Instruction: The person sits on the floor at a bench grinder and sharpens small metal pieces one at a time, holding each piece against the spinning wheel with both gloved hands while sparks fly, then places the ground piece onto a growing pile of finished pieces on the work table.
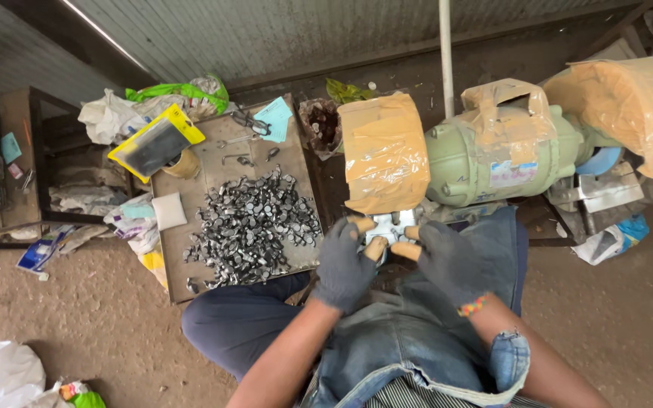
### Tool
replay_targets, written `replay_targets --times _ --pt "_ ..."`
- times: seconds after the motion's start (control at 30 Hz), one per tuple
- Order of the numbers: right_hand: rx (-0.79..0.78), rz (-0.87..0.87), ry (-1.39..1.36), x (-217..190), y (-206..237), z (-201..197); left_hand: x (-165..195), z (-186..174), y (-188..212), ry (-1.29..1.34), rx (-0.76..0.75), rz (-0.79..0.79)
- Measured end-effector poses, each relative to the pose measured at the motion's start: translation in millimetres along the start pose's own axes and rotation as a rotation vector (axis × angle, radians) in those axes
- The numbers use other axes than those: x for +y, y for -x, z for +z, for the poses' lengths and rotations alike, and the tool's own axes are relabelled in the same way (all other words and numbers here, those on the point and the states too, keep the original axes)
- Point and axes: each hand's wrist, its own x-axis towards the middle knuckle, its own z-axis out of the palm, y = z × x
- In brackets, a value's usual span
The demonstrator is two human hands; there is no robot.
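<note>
Both my hands wear dark grey gloves with the fingertips cut off. My left hand (pixel 344 264) and my right hand (pixel 447 261) together pinch a small shiny metal piece (pixel 387 229) just below the left wheel guard (pixel 383 151) of a green bench grinder (pixel 493 155). Both guards are wrapped in brown tape and cardboard. The wheel itself is hidden. A heap of small dark metal parts (pixel 247 227) lies on a flat board (pixel 296 151) left of my left hand.
A yellow-edged plastic pack (pixel 156 143), a white pad (pixel 168 210), a tape roll and loose tools lie on the board. Bags and rags are piled at the left. A white pole (pixel 446 45) rises behind the grinder. Dirt floor lies around.
</note>
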Motion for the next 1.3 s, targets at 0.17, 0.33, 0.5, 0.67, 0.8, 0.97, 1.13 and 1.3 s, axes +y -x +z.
replay_targets --times 0.17,0.33,0.5,0.67,0.8,0.97,1.13,1.3 --pt "0.068 -0.072 -0.078 22 -17 11 -22 6 -48 0.015 -0.298 0.07" --pt "-0.021 -0.059 -0.164 32 -31 13 -50 14 -59 0.025 -0.447 0.138" --pt "-0.026 -0.123 -0.274 40 -43 20 -60 13 -54 0.069 -0.403 0.153" --pt "0.024 -0.113 -0.044 28 -36 26 -50 10 -29 -0.121 -0.252 0.181" --pt "-0.156 -0.105 -0.068 18 1 14 -48 6 24 -0.202 -0.271 0.306" --pt "-0.371 -0.05 0.09 23 28 49 -91 12 71 -0.193 -0.446 -0.05" --pt "-0.266 -0.141 -0.03 35 40 72 -159 5 66 -0.493 -0.264 -0.587" --pt "-0.295 -0.081 -0.089 34 44 64 -174 6 72 -0.603 -0.331 -0.571"
